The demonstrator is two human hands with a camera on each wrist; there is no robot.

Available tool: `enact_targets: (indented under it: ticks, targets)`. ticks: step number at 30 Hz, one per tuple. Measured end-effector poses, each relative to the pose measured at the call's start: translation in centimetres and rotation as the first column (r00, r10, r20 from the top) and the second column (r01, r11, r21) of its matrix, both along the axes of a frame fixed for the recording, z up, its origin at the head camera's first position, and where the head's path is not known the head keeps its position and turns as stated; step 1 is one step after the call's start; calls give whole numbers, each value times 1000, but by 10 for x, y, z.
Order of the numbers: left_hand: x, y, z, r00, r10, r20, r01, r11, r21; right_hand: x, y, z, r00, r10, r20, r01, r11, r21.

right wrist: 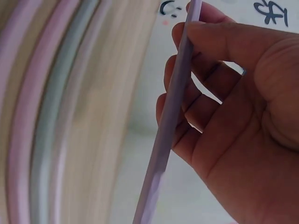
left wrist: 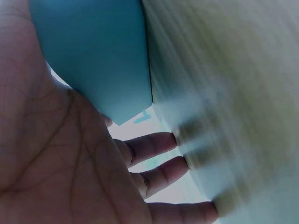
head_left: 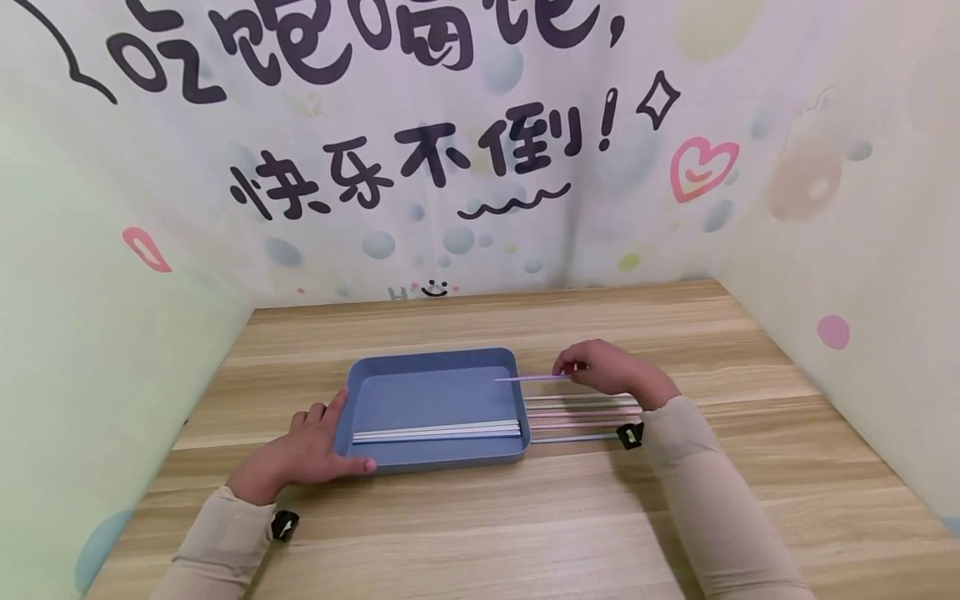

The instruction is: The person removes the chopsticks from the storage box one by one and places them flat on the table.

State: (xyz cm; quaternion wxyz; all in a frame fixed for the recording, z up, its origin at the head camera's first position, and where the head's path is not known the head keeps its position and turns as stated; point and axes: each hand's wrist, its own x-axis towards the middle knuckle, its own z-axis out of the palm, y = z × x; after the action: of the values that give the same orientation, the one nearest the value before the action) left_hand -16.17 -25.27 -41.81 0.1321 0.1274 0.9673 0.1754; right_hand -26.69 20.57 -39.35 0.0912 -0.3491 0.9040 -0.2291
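My right hand [head_left: 603, 367] pinches a purple chopstick [head_left: 528, 378] between thumb and fingertips. In the head view the stick points left, its thin end over the right part of a blue tray [head_left: 427, 396]. The right wrist view shows its faceted shaft [right wrist: 169, 121] across the curled fingers. At the tray's left front corner rests my left hand [head_left: 311, 446], thumb along the front side and fingers fairly straight by the left side. Several fingertips [left wrist: 166, 140] of it reach down to the table. Inside the tray, white chopsticks [head_left: 435, 432] lie together along the front.
Right of the tray, several coloured chopsticks [head_left: 577, 414] lie side by side on the wooden table [head_left: 480, 533], partly beneath my right forearm. Behind the table stands a wall [head_left: 637, 225] with printed lettering. Each wrist bears a small black device [head_left: 285, 526].
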Motion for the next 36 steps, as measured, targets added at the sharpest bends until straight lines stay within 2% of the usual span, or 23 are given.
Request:
enact_targets:
  ticks: [8,13,20,27,36]
  targets:
    - [0,0,2,1000,-9,-10,9,1000,-4,5,31,-5,1000,4,3,-3,999,-32]
    - [0,0,3,1000,-2,-2,2,1000,-4,5,41,-9,999,-38,16,38,999,-11]
    - [0,0,3,1000,-7,-4,7,1000,1,1,47,-17,993,-90,80,88,996,21]
    - [0,0,2,1000,-5,1,5,1000,9,-6,49,-25,992,-80,102,77,997,32]
    - [1,1,3,1000,-10,-8,10,1000,5,-7,44,-27,993,-63,97,59,997,44]
